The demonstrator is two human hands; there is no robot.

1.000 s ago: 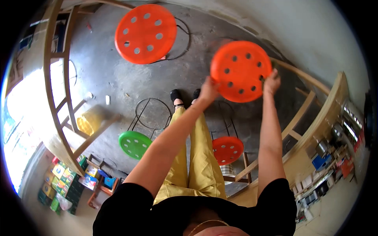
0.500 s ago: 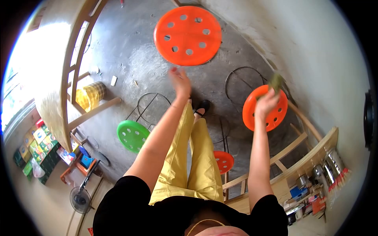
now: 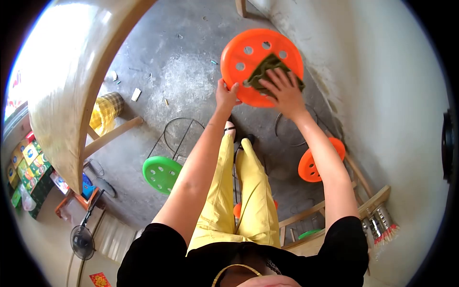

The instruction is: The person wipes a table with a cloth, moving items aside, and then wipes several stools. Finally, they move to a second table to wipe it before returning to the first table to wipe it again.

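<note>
An orange round stool (image 3: 234,48) with holes in its seat stands in front of me. My left hand (image 3: 226,97) is closed on the near left edge of that seat, thumb and fingers at the rim. With my right hand (image 3: 286,93) I hold a dark green folded cloth (image 3: 260,72) against the seat top, the fingers spread over it. The cloth covers some of the holes. To the right of my right forearm is a second orange stool (image 3: 310,167), partly hidden by the arm. A green stool (image 3: 160,174) lies left of my left forearm.
A wooden table (image 3: 67,95) fills the left side, and a yellow checked bag (image 3: 106,112) lies beyond its leg. The wall (image 3: 363,105) runs along the right. Another orange seat (image 3: 237,209) shows behind my legs. A fan (image 3: 82,241) stands at the lower left.
My right hand has moved from above the right-hand stool onto the front stool with the cloth. My left hand has closed on that stool's edge. The stool appears lower and further right in view.
</note>
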